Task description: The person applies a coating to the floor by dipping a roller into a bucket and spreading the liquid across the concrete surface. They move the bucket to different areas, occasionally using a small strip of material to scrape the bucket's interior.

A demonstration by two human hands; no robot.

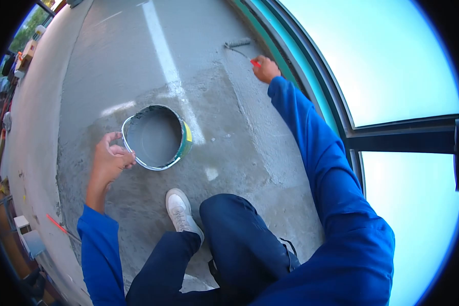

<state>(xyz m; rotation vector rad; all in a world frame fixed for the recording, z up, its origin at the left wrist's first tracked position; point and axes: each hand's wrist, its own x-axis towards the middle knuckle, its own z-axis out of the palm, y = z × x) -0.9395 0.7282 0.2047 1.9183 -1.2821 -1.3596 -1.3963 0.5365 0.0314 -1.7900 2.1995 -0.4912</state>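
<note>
My right hand [268, 70] is wrapped round the red handle of a paint roller [238, 43]. The roller's grey, coated sleeve rests on the wet grey floor strip beside the window frame. In front of my feet stands a bucket [187, 133] with a green and yellow outside, holding smooth grey liquid [155, 136]. At its left side, my left hand [112, 155] has its fingers on the pale wire handle, which lies along the rim. Part of that grip is hidden by the hand itself.
A concrete floor [112, 66] carries fresh grey coating ahead and duller patches near my shoe [181, 210]. Teal window framing [311, 81] borders the right. Another red-handled tool [61, 224] lies at the lower left, near a white container [33, 242] and assorted clutter.
</note>
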